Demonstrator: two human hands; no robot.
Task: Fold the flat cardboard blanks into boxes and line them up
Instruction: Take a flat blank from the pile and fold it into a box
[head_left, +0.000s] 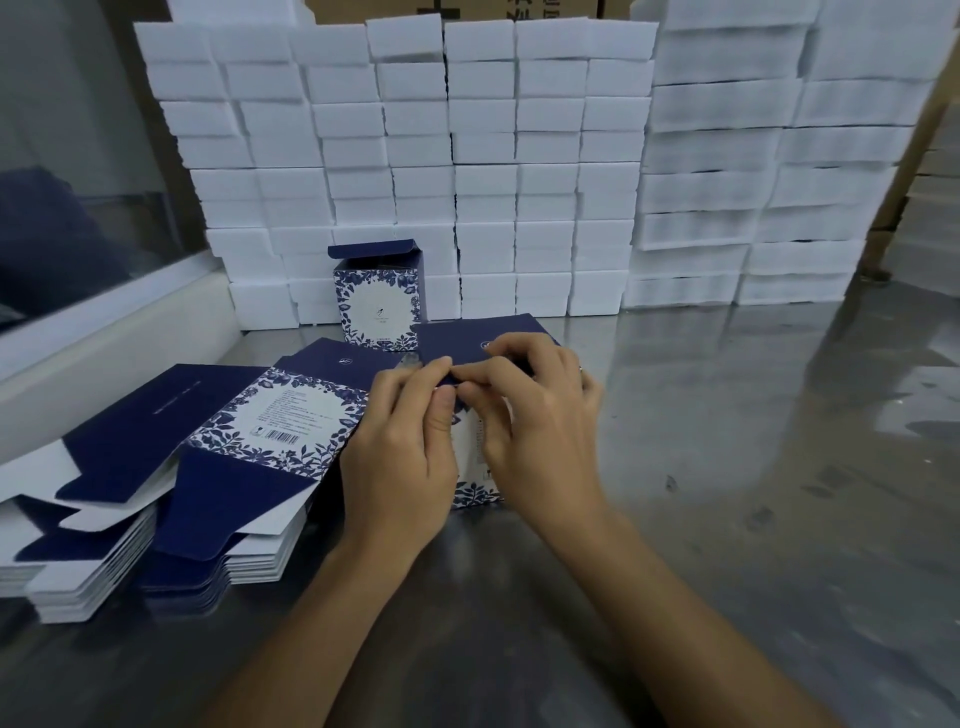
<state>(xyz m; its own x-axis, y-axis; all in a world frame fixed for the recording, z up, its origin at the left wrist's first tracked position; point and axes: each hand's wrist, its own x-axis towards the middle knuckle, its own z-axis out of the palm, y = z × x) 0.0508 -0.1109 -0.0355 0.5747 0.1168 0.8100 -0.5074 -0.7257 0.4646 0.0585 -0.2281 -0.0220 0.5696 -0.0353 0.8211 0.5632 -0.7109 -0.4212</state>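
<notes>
A navy and white floral box (470, 491) stands upright on the steel table, mostly hidden behind my hands. My left hand (402, 452) pinches its upper front edge with thumb and fingers. My right hand (530, 410) curls over the same edge, fingers on the navy lid flap (457, 338). One folded box (379, 301) with its lid tilted open stands at the back against the foam wall. Stacks of flat blanks (249, 457) lie to the left of my hands.
A wall of white foam blocks (483, 156) fills the back of the table. More flat blanks (78, 519) sit at the far left edge. A white ledge (104, 343) runs along the left. Bare reflective table surface (753, 467) extends to the right.
</notes>
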